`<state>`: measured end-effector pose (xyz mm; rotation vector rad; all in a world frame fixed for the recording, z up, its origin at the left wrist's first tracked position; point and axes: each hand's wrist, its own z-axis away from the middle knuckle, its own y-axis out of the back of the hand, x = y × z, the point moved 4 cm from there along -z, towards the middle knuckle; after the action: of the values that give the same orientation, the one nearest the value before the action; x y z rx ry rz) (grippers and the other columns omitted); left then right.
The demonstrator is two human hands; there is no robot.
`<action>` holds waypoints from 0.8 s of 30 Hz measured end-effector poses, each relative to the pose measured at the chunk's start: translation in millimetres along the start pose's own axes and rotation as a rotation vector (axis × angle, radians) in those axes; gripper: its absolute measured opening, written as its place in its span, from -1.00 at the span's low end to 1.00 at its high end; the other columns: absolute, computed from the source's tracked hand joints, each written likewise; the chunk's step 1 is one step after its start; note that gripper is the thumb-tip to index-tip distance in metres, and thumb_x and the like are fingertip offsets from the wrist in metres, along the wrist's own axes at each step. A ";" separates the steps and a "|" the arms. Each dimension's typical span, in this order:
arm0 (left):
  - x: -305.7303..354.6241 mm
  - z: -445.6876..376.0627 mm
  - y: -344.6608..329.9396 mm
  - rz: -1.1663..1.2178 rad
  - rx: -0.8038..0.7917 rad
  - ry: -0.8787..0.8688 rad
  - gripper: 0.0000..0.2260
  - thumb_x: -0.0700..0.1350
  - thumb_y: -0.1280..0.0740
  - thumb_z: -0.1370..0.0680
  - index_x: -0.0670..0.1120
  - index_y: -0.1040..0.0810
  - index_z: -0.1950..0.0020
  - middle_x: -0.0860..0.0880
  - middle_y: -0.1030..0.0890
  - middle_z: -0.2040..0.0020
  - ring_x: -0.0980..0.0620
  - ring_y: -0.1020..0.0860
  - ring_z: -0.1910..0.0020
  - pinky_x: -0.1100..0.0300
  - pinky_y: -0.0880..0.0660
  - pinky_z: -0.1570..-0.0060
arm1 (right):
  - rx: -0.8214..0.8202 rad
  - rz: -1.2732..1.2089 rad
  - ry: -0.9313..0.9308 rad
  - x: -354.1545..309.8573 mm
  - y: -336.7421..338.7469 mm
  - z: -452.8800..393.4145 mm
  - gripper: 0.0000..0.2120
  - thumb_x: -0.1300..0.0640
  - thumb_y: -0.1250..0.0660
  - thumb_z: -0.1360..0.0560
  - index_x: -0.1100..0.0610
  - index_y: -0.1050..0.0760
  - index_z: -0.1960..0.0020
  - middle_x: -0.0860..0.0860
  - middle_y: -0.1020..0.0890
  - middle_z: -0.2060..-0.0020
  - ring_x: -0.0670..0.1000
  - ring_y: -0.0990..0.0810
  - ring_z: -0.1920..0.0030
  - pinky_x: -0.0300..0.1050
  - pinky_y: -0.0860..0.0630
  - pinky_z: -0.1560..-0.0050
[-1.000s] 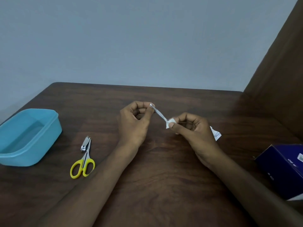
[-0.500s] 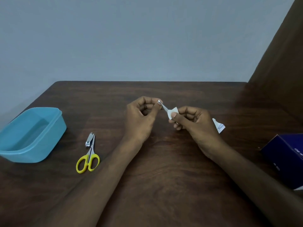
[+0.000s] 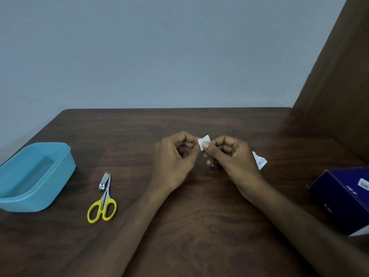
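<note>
Fingers curled, left hand [image 3: 175, 156] and right hand [image 3: 229, 154] both pinched white pad [image 3: 204, 140] mid-frame; print on navy box [image 3: 343, 198], lower right, unreadable.

White pad [image 3: 204, 142]; yellow-handled scissors [image 3: 102, 204]; light-blue tub [image 3: 50, 184]; navy box [image 3: 343, 198]

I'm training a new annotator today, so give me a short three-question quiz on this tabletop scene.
1. True or false: the yellow-handled scissors lie on the dark wooden table, outside the light blue plastic tub.
2. What does the right hand pinch, at the left hand's fingertips? A) a coin B) a small white pad C) a pencil
3. Which object lies beside the scissors' blades?
Key: 1. True. 2. B. 3. The silver metal nail clipper.
</note>
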<state>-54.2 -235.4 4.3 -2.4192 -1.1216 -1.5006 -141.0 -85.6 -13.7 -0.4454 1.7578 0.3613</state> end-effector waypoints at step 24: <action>-2.5 -1.3 1.0 -0.061 0.042 0.015 -0.91 -0.13 -0.58 -0.55 0.08 -0.80 0.06 0.26 -0.74 0.24 0.18 -0.58 0.43 0.42 -0.40 0.41 | 0.063 0.011 0.145 -6.6 4.9 -0.4 -0.95 0.26 -0.53 -0.55 0.16 -0.71 0.08 0.00 -0.72 0.26 -0.11 -0.61 0.27 -0.25 -0.51 0.24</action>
<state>-55.2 -238.1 3.3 -2.3631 -1.2215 -1.4943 -142.3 -80.8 -7.1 -0.4258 1.9074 0.2870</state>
